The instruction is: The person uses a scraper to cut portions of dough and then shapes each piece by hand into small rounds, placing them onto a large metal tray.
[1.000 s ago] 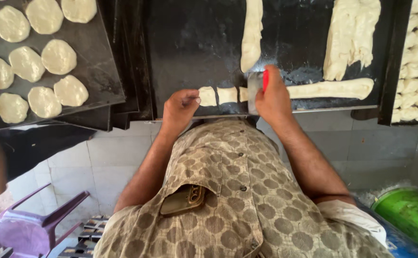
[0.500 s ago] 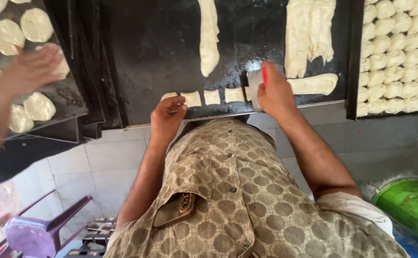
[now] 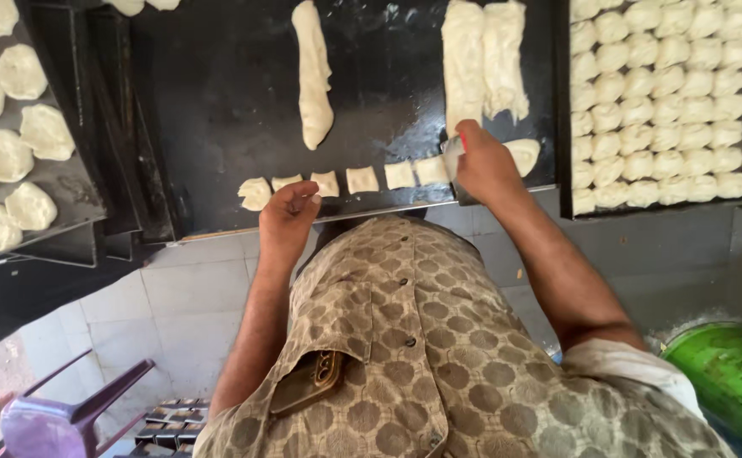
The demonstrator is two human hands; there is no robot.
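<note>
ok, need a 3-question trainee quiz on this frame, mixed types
1. True or false: the right hand holds a cutter at the end of the row of cut dough pieces.
2. Which is nearest the left hand? A) the long uncut dough roll B) the cut pieces C) the green tub
3. Fill in: the tray of flattened dough rounds sits at the ___ edge of the view.

Key: 1 true; 2 B; 3 left
</note>
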